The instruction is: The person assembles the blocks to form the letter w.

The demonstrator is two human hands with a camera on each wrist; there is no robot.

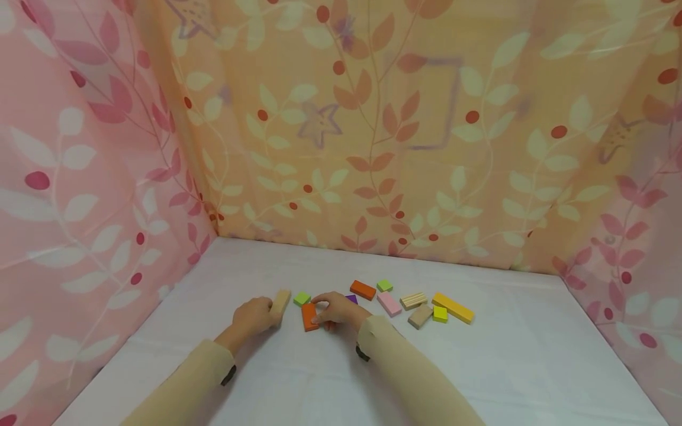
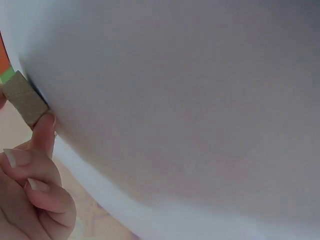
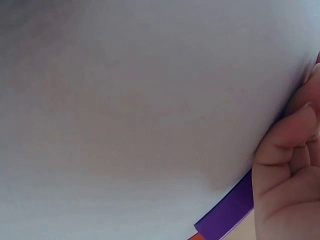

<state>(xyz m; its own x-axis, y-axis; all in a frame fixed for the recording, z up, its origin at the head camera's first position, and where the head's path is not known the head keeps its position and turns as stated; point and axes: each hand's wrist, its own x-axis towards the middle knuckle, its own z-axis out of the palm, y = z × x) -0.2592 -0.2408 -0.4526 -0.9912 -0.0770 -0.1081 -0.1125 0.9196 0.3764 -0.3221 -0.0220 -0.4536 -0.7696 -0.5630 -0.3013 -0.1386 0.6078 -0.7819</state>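
Observation:
My left hand [image 1: 253,316] pinches a plain wooden block [image 1: 281,302] between thumb and fingers at the left of the group. In the left wrist view the end of this wooden block [image 2: 25,99] shows at the fingertips. To its right, my right hand [image 1: 342,310] grips an orange block [image 1: 309,318] by its right side, thumb at the near part and fingers toward the far end. Just beyond this block lies a light green block [image 1: 302,298]. A purple block [image 1: 351,299] is partly hidden behind the right hand; the right wrist view shows its long side [image 3: 230,210].
Right of the hands lie another orange block [image 1: 363,290], a second green block [image 1: 385,286], a pink block [image 1: 389,303], a ridged wooden block [image 1: 414,300], a plain wooden one [image 1: 420,316], a small yellow block [image 1: 440,314] and a long yellow-orange block [image 1: 453,307]. Patterned cloth walls [image 1: 341,177] border the white table [image 1: 511,367].

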